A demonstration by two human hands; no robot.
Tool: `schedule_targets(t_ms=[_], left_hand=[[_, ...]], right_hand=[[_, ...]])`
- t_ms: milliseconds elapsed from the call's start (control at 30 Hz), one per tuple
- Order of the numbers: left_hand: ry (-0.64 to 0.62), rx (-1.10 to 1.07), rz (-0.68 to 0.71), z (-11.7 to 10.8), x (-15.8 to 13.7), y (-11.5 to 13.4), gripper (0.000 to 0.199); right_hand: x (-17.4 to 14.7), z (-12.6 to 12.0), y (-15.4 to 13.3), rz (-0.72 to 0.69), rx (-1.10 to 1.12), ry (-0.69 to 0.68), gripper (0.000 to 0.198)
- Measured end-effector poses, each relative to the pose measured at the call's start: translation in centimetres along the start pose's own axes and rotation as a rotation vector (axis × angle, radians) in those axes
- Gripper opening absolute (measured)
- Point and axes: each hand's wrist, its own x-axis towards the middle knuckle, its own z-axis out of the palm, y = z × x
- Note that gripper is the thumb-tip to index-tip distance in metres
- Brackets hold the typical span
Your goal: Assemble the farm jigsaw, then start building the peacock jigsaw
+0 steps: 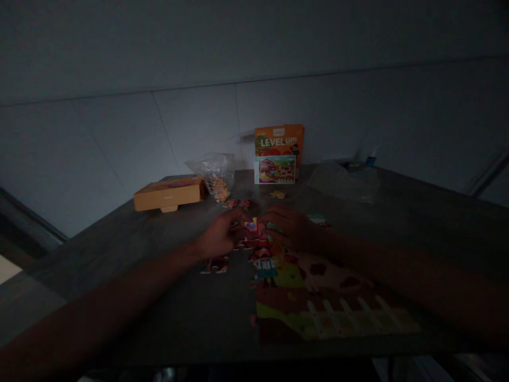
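Observation:
In dim light, a partly joined jigsaw puzzle (282,318) lies on the grey table, showing a farmer figure, a cow and a white fence. At its upper left edge is a puzzle piece (251,226) with a blue and yellow patch on red. My left hand (222,233) has curled fingers closed on the left side of this piece. From the right, my right hand (294,227) reaches over the puzzle, its bent fingers gripping the right side of the same section. Just below my left hand sits a loose red puzzle piece (217,264).
An orange "LEVEL UP!" box (280,135) stands against the wall behind a picture card (275,170). On the left are an orange box (169,195) and a clear bag of pieces (218,180). Another clear plastic bag (344,180) lies right. Loose pieces (279,194) lie beyond my hands.

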Motion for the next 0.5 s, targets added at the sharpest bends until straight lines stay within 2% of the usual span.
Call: schedule_targets(t_ms=[333,500], left_hand=[[-0.082,0.120,0.113,-1.08,0.03,0.55,0.008],[-0.091,0.103,0.093,-0.71,0.08,0.01,0.013]], right_hand=[[-0.08,-0.56,-0.54,-0.024,-0.010,-0.106,0.020],[-0.09,-0.66,-0.49,-0.001,0.024,-0.127,0.022]])
